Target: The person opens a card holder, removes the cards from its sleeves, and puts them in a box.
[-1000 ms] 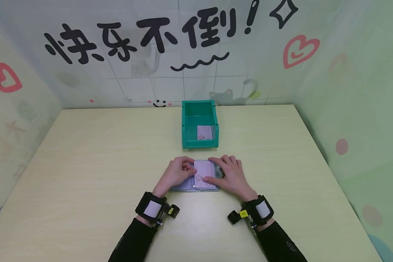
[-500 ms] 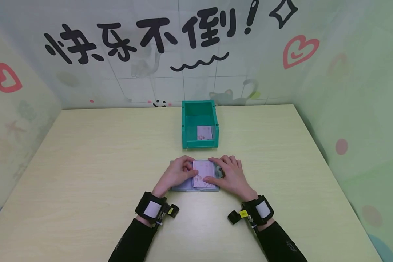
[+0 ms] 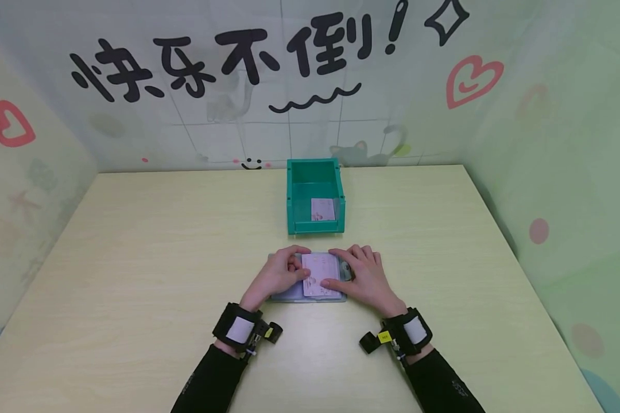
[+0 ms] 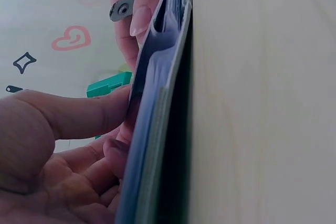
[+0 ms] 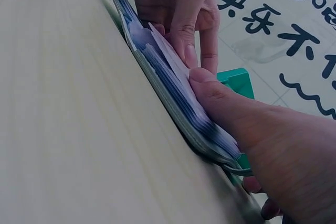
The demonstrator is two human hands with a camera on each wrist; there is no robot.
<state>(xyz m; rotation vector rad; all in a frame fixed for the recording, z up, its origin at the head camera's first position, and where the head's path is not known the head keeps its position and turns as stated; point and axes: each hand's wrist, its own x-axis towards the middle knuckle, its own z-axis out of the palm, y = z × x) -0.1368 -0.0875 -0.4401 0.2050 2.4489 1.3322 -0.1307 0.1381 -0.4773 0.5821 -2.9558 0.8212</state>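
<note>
A card holder [image 3: 288,296] with clear sleeve pages lies spread on the table, and a pale pink card [image 3: 316,264] is on its right half. My left hand [image 3: 281,272] pinches the card's left edge between thumb and fingers. Across the right half, my right hand [image 3: 365,282] grips the holder, its thumb pressing on the card's face near the lower right and its index finger at the far edge. In the right wrist view the pink card [image 5: 170,51] stands slightly away from the stacked sleeves [image 5: 176,95]. A snap strap [image 4: 123,9] shows beside the right fingers in the left wrist view.
Behind the hands stands a green bin [image 3: 314,227] with a similar pink card [image 3: 322,209] lying in it. The light wooden table [image 3: 160,246] is enclosed by printed cloth walls at the back and both sides.
The pink card's left edge has slid slightly left with my left fingers, over the left half of the holder. My right hand has stayed in place.
</note>
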